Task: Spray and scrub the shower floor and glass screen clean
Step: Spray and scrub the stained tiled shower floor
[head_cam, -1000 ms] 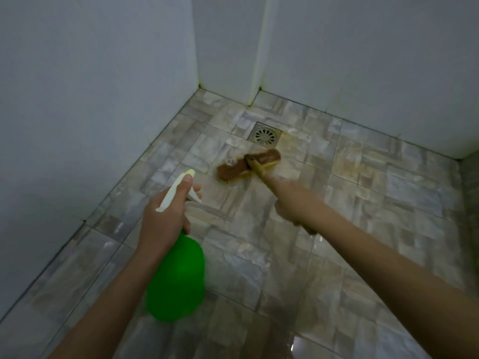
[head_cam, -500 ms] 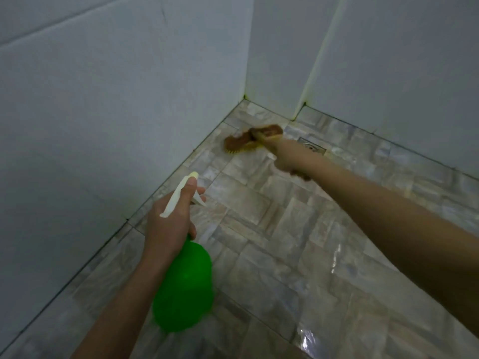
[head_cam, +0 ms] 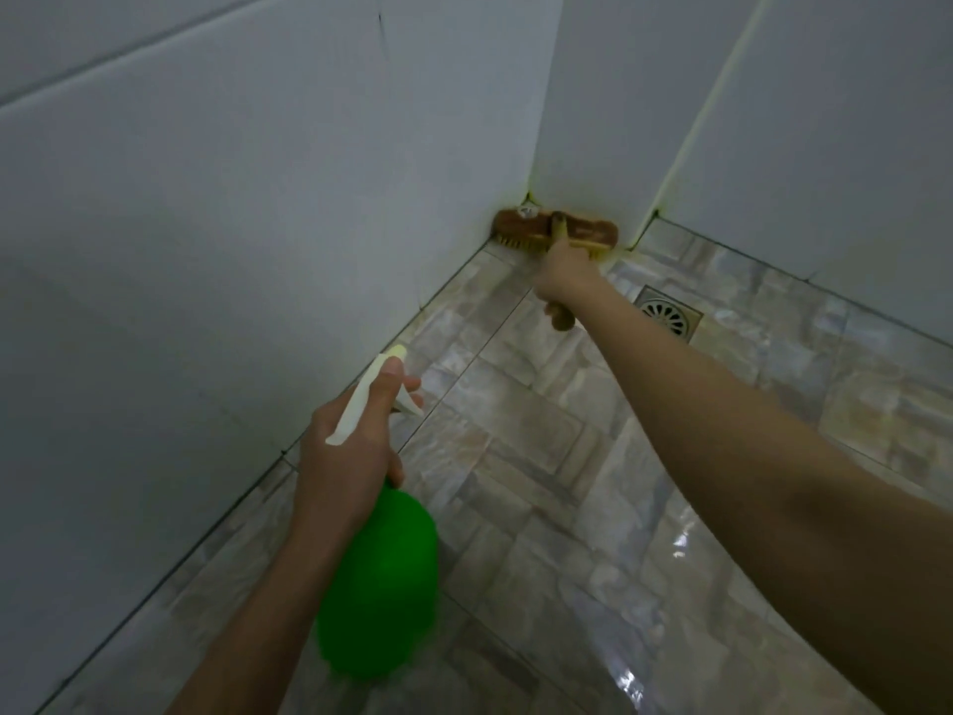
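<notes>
Our right hand [head_cam: 564,273] is wrapped tight around the handle of the scrub brush [head_cam: 556,229], whose head sits just beyond our fingertips, bristles pressed into the corner where the floor [head_cam: 541,456] meets the wall [head_cam: 258,224], probably to work grime from the joint. Our left hand [head_cam: 350,451] grips the green spray bottle [head_cam: 379,585] by its neck, a fingertip on top, nozzle aimed ahead, ready to wet the tiles.

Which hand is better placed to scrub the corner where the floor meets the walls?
The right hand. It grips the scrub brush, whose bristles sit in that corner. The left hand is farther back, holding the green spray bottle.
</notes>
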### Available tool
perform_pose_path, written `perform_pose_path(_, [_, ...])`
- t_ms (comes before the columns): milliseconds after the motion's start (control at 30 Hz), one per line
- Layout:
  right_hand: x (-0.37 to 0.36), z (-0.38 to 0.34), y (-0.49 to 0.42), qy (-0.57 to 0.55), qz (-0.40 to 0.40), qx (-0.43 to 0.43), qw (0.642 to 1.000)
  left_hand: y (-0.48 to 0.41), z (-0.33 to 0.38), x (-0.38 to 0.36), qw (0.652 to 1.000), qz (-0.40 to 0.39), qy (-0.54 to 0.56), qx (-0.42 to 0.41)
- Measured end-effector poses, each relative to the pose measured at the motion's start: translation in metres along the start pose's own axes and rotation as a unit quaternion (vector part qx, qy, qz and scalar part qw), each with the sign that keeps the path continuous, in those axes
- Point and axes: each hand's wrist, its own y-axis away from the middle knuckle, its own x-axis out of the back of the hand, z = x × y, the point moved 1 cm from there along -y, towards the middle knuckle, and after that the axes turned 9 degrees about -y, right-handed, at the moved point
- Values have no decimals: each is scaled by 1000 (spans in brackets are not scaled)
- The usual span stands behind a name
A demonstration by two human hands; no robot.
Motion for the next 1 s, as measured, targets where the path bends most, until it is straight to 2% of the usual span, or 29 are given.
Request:
perform_pose_path(133, [-19, 4, 17, -20, -30, 18, 999, -3, 3, 1, 1000, 2, 10, 4])
perform_pose_path(300, [18, -21, -11, 16, 35, -4, 999, -8, -6, 5, 1000, 7, 6, -1])
perform_pose_path(367, [4, -8, 0, 6, 46, 27, 999, -8, -8, 6, 1000, 12, 10, -1])
perform_pose_path(500, [-31, 32, 47, 35, -36, 88, 995, -12, -6, 7, 1000, 21, 12, -1])
perform_pose_path(633, [8, 47, -11, 51, 16, 137, 989, -10, -7, 10, 1000, 24, 13, -6])
perform_pose_path(700, [31, 59, -31, 105, -3, 190, 976, -6, -7, 11, 1000, 24, 12, -9])
perform_pose_path(800, [50, 83, -29, 256, -24, 262, 930, -2, -9, 11, 1000, 15, 19, -4])
perform_pose_path(867, [52, 86, -31, 340, -13, 265, 902, -2, -11, 13, 1000, 11, 17, 4])
perform_pose_path(1000, [55, 44, -65, 373, 27, 263, 889, -3, -15, 13, 1000, 1, 5, 15])
